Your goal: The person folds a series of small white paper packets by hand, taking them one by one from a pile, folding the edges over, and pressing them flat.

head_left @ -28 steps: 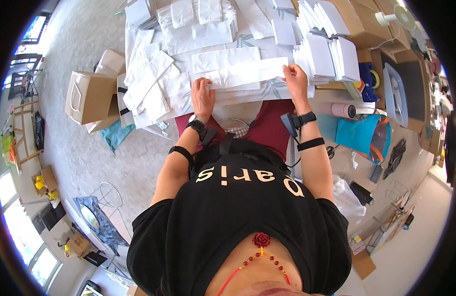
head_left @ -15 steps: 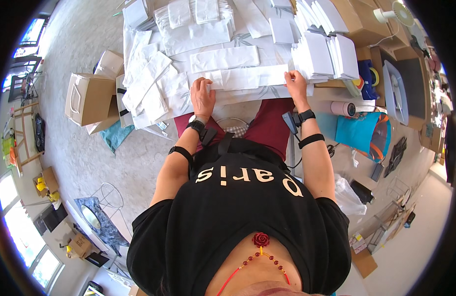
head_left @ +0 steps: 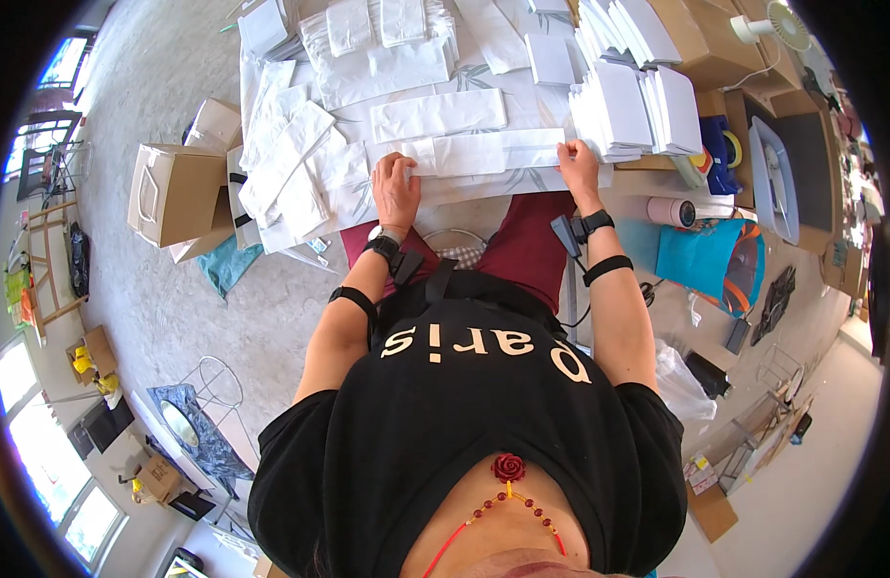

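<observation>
A long, flat white plastic bag (head_left: 469, 154) lies across the near edge of the table, stretched between my hands. At its left end my left hand (head_left: 397, 193) grips it with bent fingers, the thumb near the table's edge. My right hand (head_left: 579, 166) pinches the upper right corner between thumb and fingers. The right part of the bag looks greyer and more see-through than its middle. Just beyond it lies another flat white bag (head_left: 438, 115), apart from both hands. More white bags (head_left: 291, 159) lie in a loose heap left of my left hand.
Stacks of white folded cards or boxes (head_left: 613, 111) stand close beyond my right hand. A pile of white bags (head_left: 382, 72) lies at the far side of the patterned tablecloth (head_left: 464, 188). Cardboard boxes (head_left: 175, 193) stand left of the table; a blue bag (head_left: 705, 265) is at right.
The right part of the bag has turned from solid white to greyish and see-through. My right hand has shifted very slightly; the left stays in place.
</observation>
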